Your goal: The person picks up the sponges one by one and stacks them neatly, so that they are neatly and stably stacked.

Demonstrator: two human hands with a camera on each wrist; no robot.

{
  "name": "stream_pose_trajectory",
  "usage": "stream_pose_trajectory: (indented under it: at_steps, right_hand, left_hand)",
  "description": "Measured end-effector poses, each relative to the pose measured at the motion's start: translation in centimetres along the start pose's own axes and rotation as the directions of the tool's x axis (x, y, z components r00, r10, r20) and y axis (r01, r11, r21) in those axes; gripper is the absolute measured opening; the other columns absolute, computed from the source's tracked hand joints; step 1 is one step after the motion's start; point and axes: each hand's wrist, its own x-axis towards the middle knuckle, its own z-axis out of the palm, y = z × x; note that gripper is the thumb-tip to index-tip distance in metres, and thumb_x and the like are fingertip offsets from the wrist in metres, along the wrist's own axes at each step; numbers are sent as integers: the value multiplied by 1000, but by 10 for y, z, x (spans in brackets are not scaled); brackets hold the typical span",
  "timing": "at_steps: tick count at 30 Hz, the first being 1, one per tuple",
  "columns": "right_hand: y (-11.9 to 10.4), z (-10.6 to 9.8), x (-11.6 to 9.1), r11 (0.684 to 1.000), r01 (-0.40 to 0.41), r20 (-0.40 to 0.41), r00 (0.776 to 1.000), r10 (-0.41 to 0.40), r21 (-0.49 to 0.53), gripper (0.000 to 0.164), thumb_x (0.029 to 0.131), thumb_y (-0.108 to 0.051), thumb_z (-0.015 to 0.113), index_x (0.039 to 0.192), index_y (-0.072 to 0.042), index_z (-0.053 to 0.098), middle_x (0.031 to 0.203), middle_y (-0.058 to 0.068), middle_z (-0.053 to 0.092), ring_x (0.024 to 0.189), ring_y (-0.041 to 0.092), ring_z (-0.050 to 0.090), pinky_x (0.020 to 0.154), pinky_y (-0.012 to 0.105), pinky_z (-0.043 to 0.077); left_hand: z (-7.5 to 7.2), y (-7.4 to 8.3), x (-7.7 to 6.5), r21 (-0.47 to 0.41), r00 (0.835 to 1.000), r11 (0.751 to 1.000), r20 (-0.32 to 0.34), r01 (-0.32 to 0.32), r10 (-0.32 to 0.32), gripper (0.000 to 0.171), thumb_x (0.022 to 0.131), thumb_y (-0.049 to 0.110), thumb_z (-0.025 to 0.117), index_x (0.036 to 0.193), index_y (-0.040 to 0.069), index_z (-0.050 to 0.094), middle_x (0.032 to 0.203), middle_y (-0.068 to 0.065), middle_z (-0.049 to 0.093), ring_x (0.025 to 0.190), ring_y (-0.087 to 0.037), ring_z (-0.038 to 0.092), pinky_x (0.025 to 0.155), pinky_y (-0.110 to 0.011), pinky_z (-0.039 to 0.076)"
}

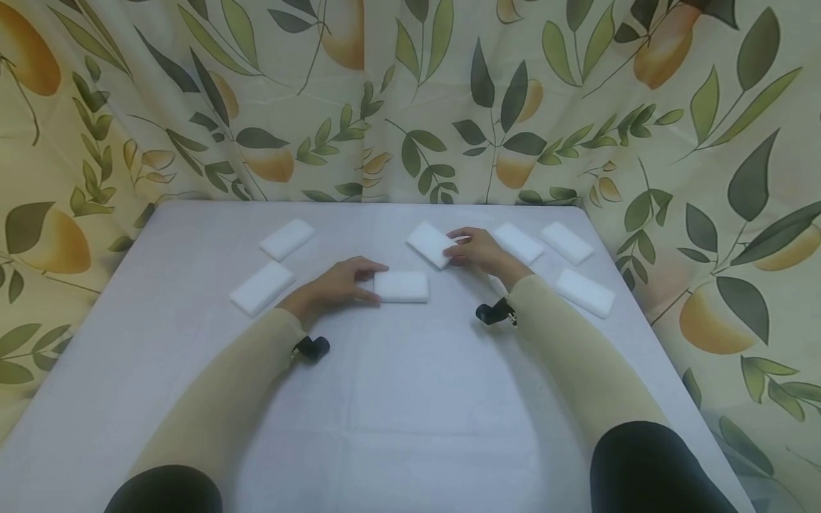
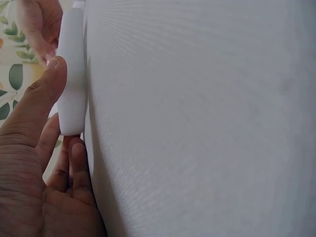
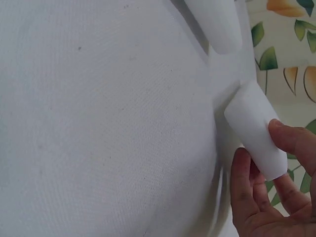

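Note:
A white sponge [image 1: 400, 287], a flat rectangular block, lies near the middle of the table. My left hand [image 1: 340, 286] grips its left end, with the thumb [image 2: 52, 81] on one face and the fingers round the end. Another white sponge [image 1: 428, 244] sits just behind and to the right. My right hand [image 1: 479, 251] pinches this one by its right end between thumb and fingers. In the right wrist view that sponge [image 3: 259, 131] is tilted, with a fingertip under its near edge and the table cloth behind it.
On the left side of the table lie two more white sponges [image 1: 287, 239]. Several others [image 1: 585, 292] lie on the right, one partly hidden behind the right forearm. A patterned curtain [image 1: 410, 100] hangs close behind the table's far edge.

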Motion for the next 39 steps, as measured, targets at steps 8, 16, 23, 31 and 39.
stream_pose_trajectory:
  at_steps: [8, 16, 23, 31, 39]
  right_hand:
    - [-1, 0, -1, 996, -12, 12, 1000, 11, 86, 57, 91, -7, 68, 144, -6, 46, 138, 21, 51, 112, 28, 60, 100, 37, 50]
    - [-5, 0, -6, 983, -66, 10, 998, 65, 172, 58, 93, -8, 66, 146, -7, 44, 140, 19, 47, 120, 30, 56, 99, 36, 51]
    - [-2, -2, -3, 970, -85, 0, 996, 87, 227, 58, 92, -9, 67, 146, -6, 44, 141, 19, 49, 119, 29, 57, 89, 30, 56]
    - [-2, -7, -7, 948, -100, 21, 995, 99, 303, 58, 92, -8, 67, 146, -7, 45, 147, 16, 44, 121, 27, 54, 90, 30, 56]
    - [-3, -9, -12, 953, -97, 28, 995, 93, 287, 58, 93, -10, 67, 146, -8, 44, 148, 15, 43, 126, 29, 52, 92, 32, 55]
  left_hand:
    - [0, 2, -1, 8, 1000, 1000, 2, 3, -3, 74, 75, 35, 85, 142, 28, 52, 146, -1, 46, 139, -23, 40, 116, -43, 32]
    - [-1, 4, -2, 25, 1000, 1000, 9, 12, -13, 74, 76, 37, 84, 142, 29, 52, 147, 0, 45, 139, -22, 40, 116, -43, 32]
    - [-2, 3, -2, 22, 1000, 1000, 8, 15, -15, 74, 76, 38, 84, 142, 30, 52, 147, 0, 45, 138, -22, 40, 116, -44, 32]
    - [-1, 4, -2, 27, 1000, 1000, 8, 7, -7, 73, 77, 37, 84, 142, 29, 52, 147, -1, 45, 139, -22, 40, 116, -43, 32]
    - [-2, 2, -1, 42, 1000, 999, 11, -9, 9, 74, 77, 39, 83, 143, 28, 51, 148, -2, 45, 139, -22, 39, 117, -43, 31]
